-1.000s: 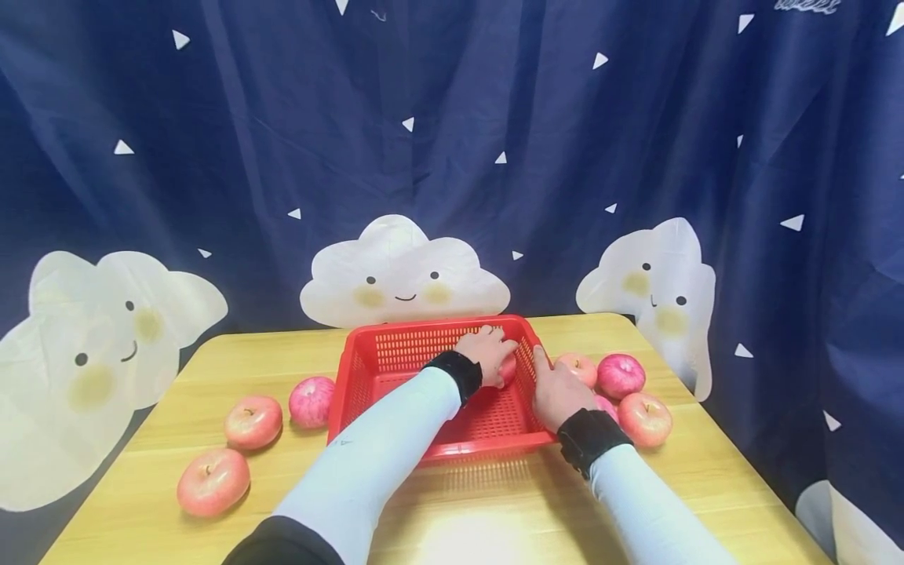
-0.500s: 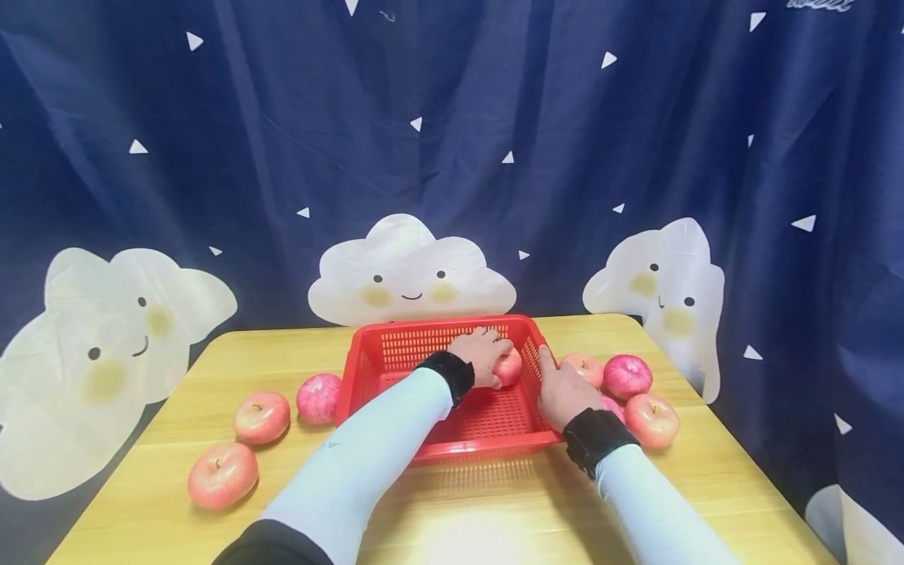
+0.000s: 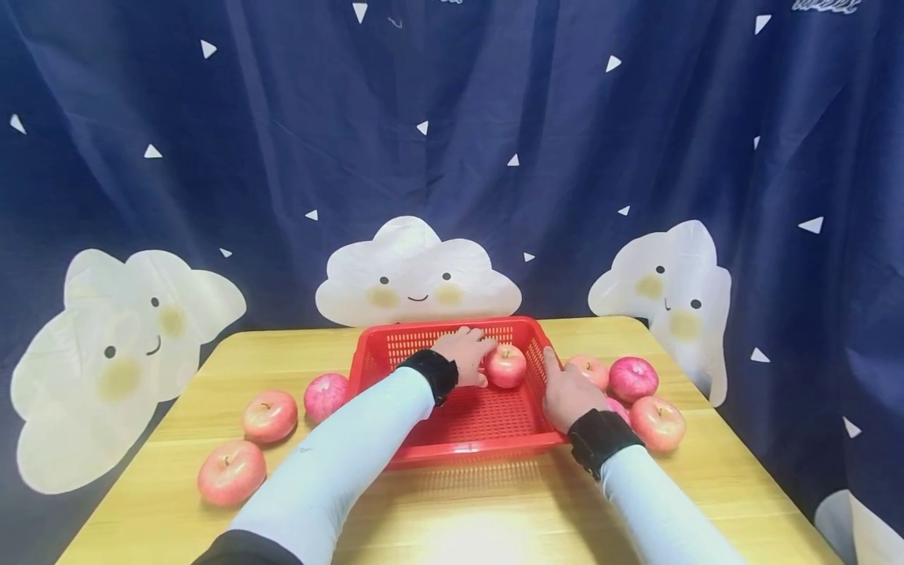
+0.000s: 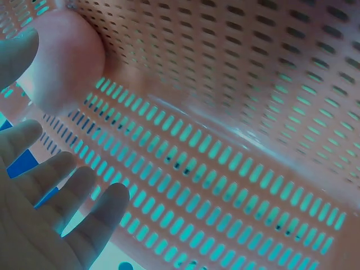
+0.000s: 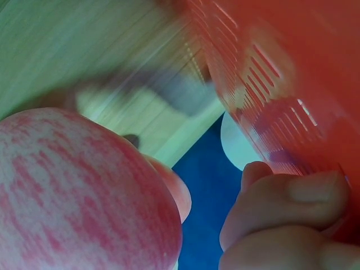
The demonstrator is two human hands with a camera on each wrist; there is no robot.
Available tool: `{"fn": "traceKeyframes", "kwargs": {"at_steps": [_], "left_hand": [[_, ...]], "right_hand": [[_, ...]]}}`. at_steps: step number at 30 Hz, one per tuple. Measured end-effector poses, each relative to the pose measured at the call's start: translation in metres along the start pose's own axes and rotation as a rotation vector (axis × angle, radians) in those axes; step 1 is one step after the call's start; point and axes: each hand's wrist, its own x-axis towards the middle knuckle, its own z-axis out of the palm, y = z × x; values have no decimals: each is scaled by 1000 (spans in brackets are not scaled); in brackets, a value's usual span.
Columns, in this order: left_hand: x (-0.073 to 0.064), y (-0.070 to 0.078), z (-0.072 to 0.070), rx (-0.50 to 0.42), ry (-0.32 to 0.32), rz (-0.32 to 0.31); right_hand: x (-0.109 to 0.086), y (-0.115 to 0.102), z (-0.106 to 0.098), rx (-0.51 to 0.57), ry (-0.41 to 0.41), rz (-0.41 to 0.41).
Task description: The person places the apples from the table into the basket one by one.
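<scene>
Head view shows a yellow wooden counter (image 3: 459,518) before a navy curtain (image 3: 282,141) printed with smiling white clouds (image 3: 417,275). A red basket (image 3: 466,451) sits mid-counter, an apple (image 3: 505,366) inside near its far right corner. The left hand (image 3: 462,357), fingers spread and relaxed, lies just beside that apple; the right hand (image 3: 565,392) curls over the basket's right rim. Loose apples (image 3: 268,416) lie on both sides.

basket (image 3: 374,365): red perforated plastic, glossy | apple (image 3: 505,366): smooth, shiny | table (image 3: 494,510): light wood-grain
</scene>
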Motion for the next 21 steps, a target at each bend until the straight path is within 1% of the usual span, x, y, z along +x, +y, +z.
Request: {"fn": "traceKeyframes", "kwargs": {"at_steps": [6, 11, 14, 19, 21], "left_hand": [[-14, -8, -7, -29, -29, -47], [-21, -18, -6, -27, -22, -62], [-26, -24, -8, -25, -24, -85], [-42, -30, -15, -43, -46, -145], [-49, -33, -17, -48, -53, -170]], "right_hand": [[-1, -1, -1, -4, -2, -6], [-1, 1, -3, -12, -12, -16], [-1, 2, -4, 2, -23, -1], [-1, 2, -4, 23, -39, 4], [-1, 2, -3, 55, -57, 28]]}}
